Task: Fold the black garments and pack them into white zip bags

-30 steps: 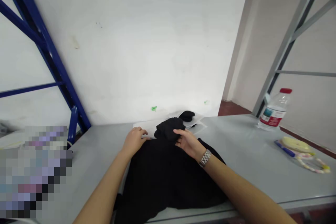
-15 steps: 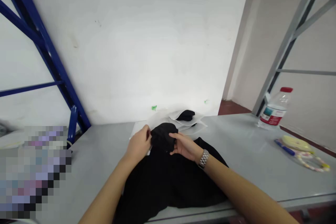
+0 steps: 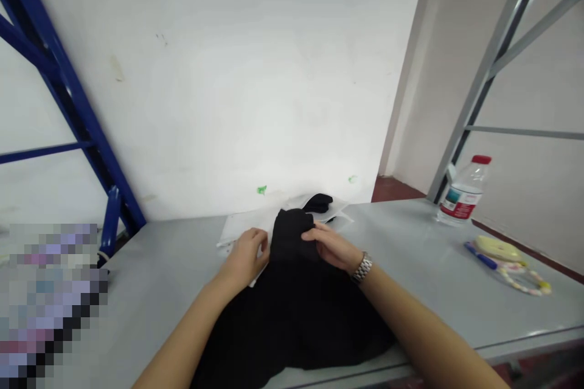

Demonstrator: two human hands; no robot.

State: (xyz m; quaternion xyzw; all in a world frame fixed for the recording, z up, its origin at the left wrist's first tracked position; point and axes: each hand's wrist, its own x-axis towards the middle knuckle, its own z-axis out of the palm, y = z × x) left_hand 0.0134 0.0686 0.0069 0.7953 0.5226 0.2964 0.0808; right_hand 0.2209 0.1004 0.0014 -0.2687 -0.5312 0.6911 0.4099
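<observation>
A black garment (image 3: 296,316) lies spread over the front of the grey table, its narrow far end folded over into a flat band. At the right edge of that band, my right hand (image 3: 335,246), with a metal watch at the wrist, pinches the cloth, thumb on top and the other fingers beneath. My left hand (image 3: 249,258) is beside the band's left edge, fingers loosely curled with a gap to the thumb and nothing visible between them. A thin white edge shows under the cloth near my left hand; what it belongs to is hidden.
Behind the garment lie white plastic bags (image 3: 241,225), one with black cloth (image 3: 318,202) in it, near the white wall. A red-capped bottle (image 3: 463,191), a yellow object (image 3: 497,248), a blue pen-like item (image 3: 480,255) and a beaded loop (image 3: 524,279) are on the right. A blurred-out stack (image 3: 50,298) is left.
The bunched cloth at the far end now lies flatter as a folded band. My left hand has come off it and moved slightly nearer to me; my right hand still grips its right side.
</observation>
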